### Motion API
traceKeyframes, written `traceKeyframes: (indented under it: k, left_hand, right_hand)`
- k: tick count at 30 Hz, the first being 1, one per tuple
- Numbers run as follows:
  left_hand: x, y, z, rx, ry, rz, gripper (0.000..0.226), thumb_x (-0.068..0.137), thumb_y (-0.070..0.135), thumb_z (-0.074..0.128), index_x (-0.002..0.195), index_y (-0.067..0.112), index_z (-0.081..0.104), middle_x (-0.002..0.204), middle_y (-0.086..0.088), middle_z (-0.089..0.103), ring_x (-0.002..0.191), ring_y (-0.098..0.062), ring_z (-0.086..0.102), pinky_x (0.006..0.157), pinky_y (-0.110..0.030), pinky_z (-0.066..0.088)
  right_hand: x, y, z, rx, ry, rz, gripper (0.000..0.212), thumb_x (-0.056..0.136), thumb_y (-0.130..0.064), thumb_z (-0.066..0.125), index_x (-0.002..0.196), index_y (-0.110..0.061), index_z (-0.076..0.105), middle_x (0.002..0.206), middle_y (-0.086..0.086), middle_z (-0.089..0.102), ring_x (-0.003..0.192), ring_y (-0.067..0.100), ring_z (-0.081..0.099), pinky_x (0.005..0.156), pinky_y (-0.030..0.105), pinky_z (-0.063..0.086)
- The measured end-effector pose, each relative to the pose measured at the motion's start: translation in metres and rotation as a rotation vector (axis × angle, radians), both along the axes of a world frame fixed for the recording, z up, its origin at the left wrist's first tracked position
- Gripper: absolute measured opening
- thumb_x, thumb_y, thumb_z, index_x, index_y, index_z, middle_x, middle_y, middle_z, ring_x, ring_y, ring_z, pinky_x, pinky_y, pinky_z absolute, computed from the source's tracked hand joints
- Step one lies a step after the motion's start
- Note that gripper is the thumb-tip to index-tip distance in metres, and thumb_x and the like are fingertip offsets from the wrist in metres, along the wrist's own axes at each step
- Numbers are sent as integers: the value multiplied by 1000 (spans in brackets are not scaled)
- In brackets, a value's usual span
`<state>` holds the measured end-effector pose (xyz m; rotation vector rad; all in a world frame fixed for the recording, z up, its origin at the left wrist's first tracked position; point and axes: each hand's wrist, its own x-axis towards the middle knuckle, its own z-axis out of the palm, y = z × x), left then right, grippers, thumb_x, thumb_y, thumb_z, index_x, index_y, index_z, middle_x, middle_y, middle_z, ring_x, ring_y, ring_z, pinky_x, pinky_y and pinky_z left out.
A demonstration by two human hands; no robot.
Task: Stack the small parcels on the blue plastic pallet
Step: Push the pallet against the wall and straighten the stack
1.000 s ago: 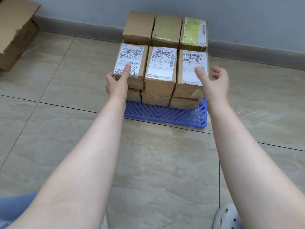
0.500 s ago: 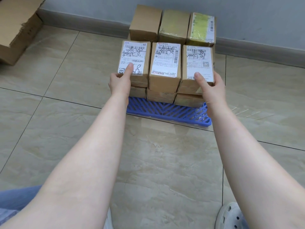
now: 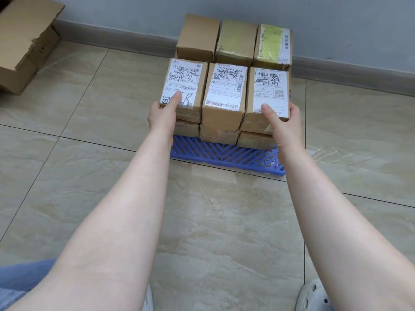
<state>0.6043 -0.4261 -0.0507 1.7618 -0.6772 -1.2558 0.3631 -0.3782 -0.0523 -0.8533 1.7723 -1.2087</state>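
A blue plastic pallet (image 3: 224, 153) lies on the tiled floor by the wall, carrying brown cardboard parcels in two layers. Three labelled parcels form the front top row: left parcel (image 3: 188, 81), middle parcel (image 3: 224, 90), right parcel (image 3: 269, 90). Behind them stand three more, one of them (image 3: 272, 46) with a yellow-green label. My left hand (image 3: 162, 115) grips the left parcel's near outer corner, thumb on its label. My right hand (image 3: 284, 122) grips the right parcel's near outer corner, thumb on top and fingers round its side. The lower layer (image 3: 219, 136) is mostly hidden.
A large open cardboard box (image 3: 24, 41) sits at the far left near the wall. A grey skirting board (image 3: 359, 72) runs behind the pallet. My white shoe (image 3: 314, 297) shows at the bottom right, my blue trouser leg (image 3: 20, 277) at the bottom left.
Both hands have closed in from hovering beside the front row and now clasp its two outer parcels. The right hand's fingers went from spread in the air to wrapped round the right parcel's side.
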Motion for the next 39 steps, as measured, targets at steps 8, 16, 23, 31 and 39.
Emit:
traceKeyframes:
  k: [8, 16, 23, 31, 39]
  left_hand:
    - [2, -3, -2, 0, -74, 13, 78, 76, 63, 65, 138, 20, 46, 141, 1, 46, 121, -18, 47, 109, -40, 36]
    - [-14, -5, 17, -364, -1006, -501, 107, 64, 83, 57, 153, 39, 17, 165, -8, -2, 151, -31, -12, 116, -53, -11]
    - [-21, -13, 11, -337, -1212, -800, 102, 68, 69, 68, 151, 48, 14, 165, -9, 4, 151, -33, -7, 116, -60, -8]
    - [-29, -9, 7, -359, -1215, -716, 94, 69, 73, 64, 150, 48, 23, 164, -9, 11, 151, -33, -1, 117, -58, -4]
    - [-32, -9, 10, -325, -1195, -708, 95, 69, 76, 61, 151, 47, 20, 164, -9, 9, 151, -32, -3, 117, -56, -6]
  right_hand:
    - [-1, -1, -2, -3, -3, 0, 76, 81, -44, 73, 143, -19, 38, 135, -8, 52, 119, 7, 52, 90, 23, 46]
    - [-9, -3, -4, 21, -35, -11, 92, 70, -62, 72, 146, -24, 36, 138, -7, 52, 124, 11, 51, 109, 40, 40]
    - [-7, -5, -7, 28, -72, 35, 90, 72, -59, 72, 147, -22, 38, 141, -7, 53, 130, 12, 49, 109, 37, 38]
    - [-6, -5, -7, 31, -99, 14, 80, 79, -50, 73, 146, -22, 39, 138, -8, 55, 126, 11, 50, 100, 30, 38]
    - [-6, -6, -6, -5, -91, 46, 94, 77, -49, 74, 153, -26, 24, 149, -8, 44, 136, 12, 42, 111, 36, 34]
